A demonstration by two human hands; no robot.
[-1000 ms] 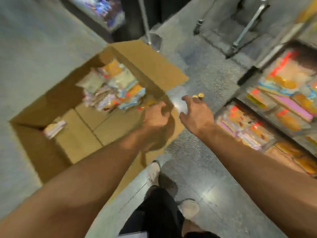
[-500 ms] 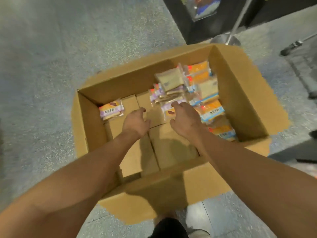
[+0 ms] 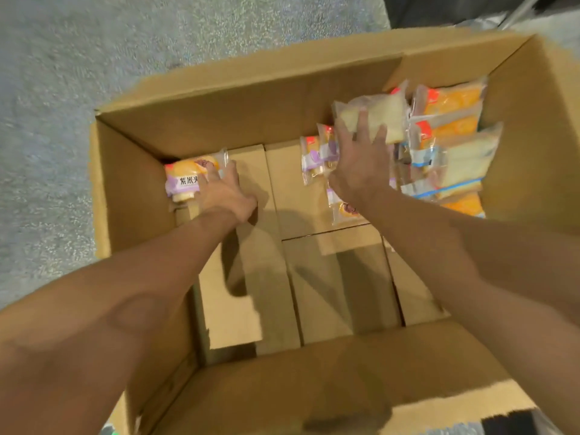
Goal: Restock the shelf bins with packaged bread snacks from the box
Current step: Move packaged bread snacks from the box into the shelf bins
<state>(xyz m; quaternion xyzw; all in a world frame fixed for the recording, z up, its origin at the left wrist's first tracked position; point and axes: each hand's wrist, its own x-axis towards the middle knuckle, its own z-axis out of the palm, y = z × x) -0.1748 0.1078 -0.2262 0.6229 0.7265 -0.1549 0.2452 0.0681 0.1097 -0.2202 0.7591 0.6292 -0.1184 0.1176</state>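
An open cardboard box (image 3: 238, 98) fills the head view, standing on a grey floor. A lone purple-labelled bread pack (image 3: 185, 180) lies at the box's left wall, and my left hand (image 3: 224, 191) reaches onto its right end, fingers laid over it. A heap of bread packs (image 3: 452, 146), orange and pale sandwich kinds, sits in the far right corner. My right hand (image 3: 357, 164) is spread over the heap's left side, fingertips on a pale sandwich pack (image 3: 381, 116). Whether either hand has a full grip is unclear.
The box's bottom flaps (image 3: 314, 277) are bare cardboard between my forearms. Grey speckled floor (image 3: 62, 89) lies to the left and behind the box. A dark object edges the top right corner.
My view turned from the shelves to the box and came closer. Both hands went down into the box, the left out to the lone pack, the right onto the heap.
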